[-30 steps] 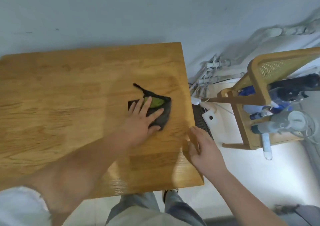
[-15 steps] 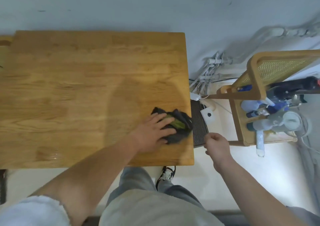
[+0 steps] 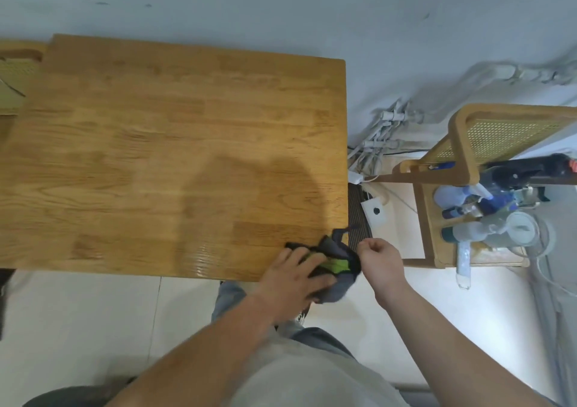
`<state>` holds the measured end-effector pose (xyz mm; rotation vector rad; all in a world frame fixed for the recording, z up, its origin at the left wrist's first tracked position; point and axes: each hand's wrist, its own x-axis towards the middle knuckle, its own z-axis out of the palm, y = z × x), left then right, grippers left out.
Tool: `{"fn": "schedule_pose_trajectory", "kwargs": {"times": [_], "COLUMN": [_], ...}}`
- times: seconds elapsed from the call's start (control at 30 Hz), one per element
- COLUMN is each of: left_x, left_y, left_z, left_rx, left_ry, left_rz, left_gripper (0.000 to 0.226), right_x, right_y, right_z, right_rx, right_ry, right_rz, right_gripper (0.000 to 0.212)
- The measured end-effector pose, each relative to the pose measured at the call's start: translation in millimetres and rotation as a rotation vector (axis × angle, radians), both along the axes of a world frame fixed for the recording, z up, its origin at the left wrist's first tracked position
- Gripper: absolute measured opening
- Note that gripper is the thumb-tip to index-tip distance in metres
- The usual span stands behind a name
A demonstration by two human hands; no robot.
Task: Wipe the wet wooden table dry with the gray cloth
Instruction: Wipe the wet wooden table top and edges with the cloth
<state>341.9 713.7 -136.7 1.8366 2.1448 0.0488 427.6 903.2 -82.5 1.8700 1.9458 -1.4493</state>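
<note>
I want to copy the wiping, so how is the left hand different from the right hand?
The left hand lies flat, fingers spread, pressing on the gray cloth; the right hand is curled like a loose fist. The left hand is over the wooden table's near corner; the right hand is past the edge, beside the cloth, and I cannot tell if it touches it. Both are bare.
</note>
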Motion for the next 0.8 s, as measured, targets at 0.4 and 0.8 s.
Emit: {"fn": "schedule_pose_trajectory", "kwargs": {"times": [0.4, 0.8], "left_x": [-5.3, -39.4], "left_y": [-36.2, 30.4], "left_z": [5.8, 116.2], "left_rx": [-0.132, 0.027], "left_ry": [0.085, -1.556], "left_rz": [1.105, 1.138], "left_gripper": [0.071, 0.027], "right_x": [-10.0, 9.2], "right_y": [-34.5, 2.5], "right_z": [16.7, 48.4], "right_rx": [-0.211, -0.433], "right_ry": [0.153, 0.319], "right_rz": [0.07, 0.247], "right_gripper": [0.016, 0.068]}}
